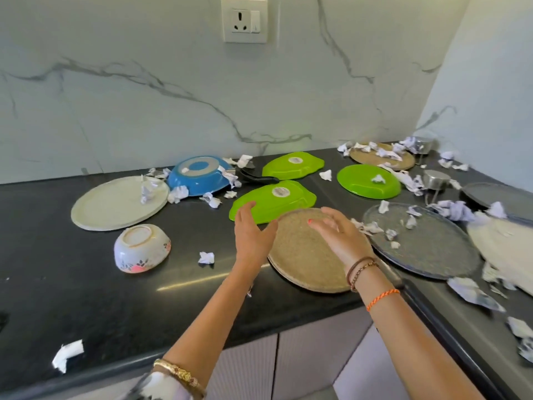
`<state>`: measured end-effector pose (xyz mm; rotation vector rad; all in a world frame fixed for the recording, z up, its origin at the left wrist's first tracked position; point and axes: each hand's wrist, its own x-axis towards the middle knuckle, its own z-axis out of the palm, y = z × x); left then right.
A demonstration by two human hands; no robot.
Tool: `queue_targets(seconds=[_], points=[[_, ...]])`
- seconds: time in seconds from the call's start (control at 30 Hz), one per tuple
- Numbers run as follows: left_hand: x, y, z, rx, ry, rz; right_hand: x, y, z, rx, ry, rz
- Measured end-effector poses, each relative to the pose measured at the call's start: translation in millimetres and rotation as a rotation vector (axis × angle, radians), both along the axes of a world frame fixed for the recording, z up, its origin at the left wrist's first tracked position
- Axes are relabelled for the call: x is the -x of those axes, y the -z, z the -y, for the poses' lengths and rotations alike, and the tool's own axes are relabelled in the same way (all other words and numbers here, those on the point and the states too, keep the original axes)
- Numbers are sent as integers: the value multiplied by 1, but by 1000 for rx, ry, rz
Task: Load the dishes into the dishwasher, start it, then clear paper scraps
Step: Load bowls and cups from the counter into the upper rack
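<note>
Head view is showing both hands, left hand [251, 236] and right hand [343, 235], hovering with fingers spread loose over the tan plate [305, 255]. Right hand is hiding part of its rim. White plate [507, 249] is looking blurred, cut off at the edge.

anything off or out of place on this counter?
Yes. Crumpled paper scraps litter the black counter and lie on several dishes. The dishes sit upside down: the floral bowl, the blue pan and the green plates all show their bases. No visible damage.
</note>
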<state>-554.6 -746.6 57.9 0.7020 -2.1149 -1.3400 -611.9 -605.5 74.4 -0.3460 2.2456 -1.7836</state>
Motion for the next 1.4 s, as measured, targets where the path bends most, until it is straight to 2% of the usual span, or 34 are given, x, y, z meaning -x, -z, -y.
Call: queue_targets(seconds=[0.17, 0.37, 0.47, 0.53, 0.67, 0.73, 0.8, 1.2, 1.3, 1.4], points=[[17, 10, 29, -41, -99, 22, 22, 15, 39, -32, -117, 34], [2, 15, 60, 235, -330, -33, 27, 23, 93, -115, -310, -70], [-22, 14, 88, 284, -546, 11, 11, 26, 131, -203, -534, -225], [-42, 13, 115, 313, -662, 182, -1, 33, 159, -254, -703, -315], [-64, 15, 153, 315, -570, 679, -12, 45, 180, -269, -754, -365], [-68, 16, 163, 278, -506, 801, -11, 50, 180, -245, -730, -346], [-69, 18, 168, 264, -471, 840, -7, 52, 174, -234, -694, -333], [-72, 22, 159, 426, -494, 745, 23, 51, 140, -94, -396, -279], [-67, 20, 147, 424, -506, 585, 31, 49, 135, -82, -333, -293], [-55, 12, 133, 364, -516, 347, 41, 45, 134, -70, -277, -313]])
